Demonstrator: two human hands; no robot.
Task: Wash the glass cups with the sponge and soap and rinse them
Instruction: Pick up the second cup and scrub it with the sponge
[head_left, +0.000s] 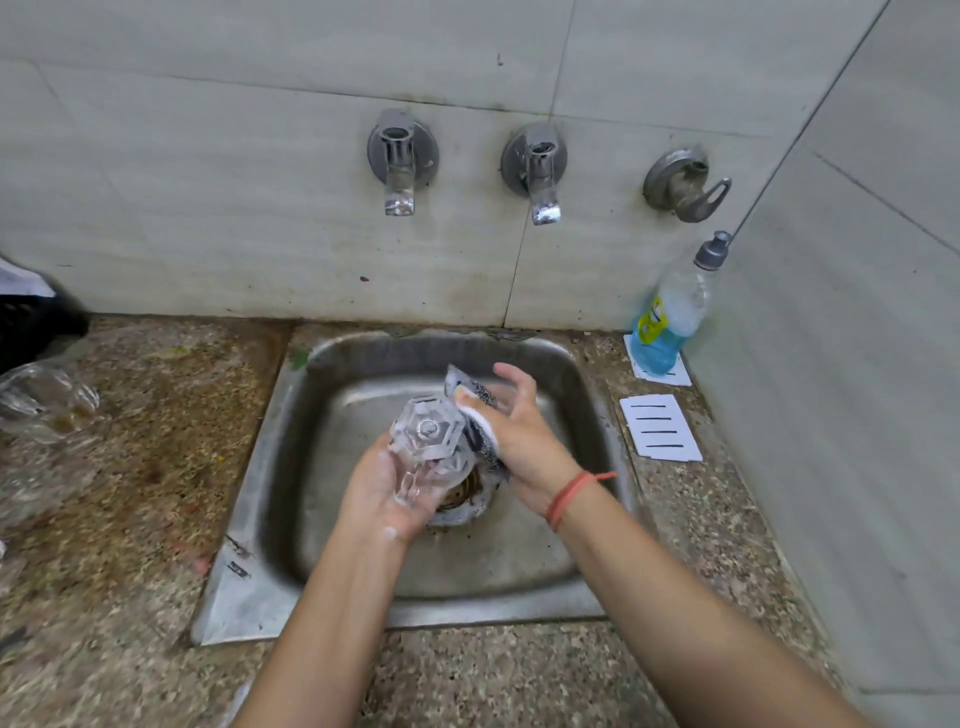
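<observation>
Over the steel sink (524, 571) my left hand (376, 491) grips a faceted glass cup (428, 441), its thick base turned up toward me and flecked with foam. My right hand (519, 426) holds a soapy sponge (475, 410) with a dark scouring side, pressed against the cup's right side. The soap bottle (670, 317), clear with blue liquid and a grey cap, leans in the back right corner. More glass cups (44, 402) lie blurred on the counter at the far left.
Three wall taps (397, 166) (537, 174) (685, 184) hang above the sink; no water runs. A white slotted soap tray (660, 427) lies right of the sink. The speckled stone counter (156, 467) surrounds the basin. A dark basket (36, 327) sits at far left.
</observation>
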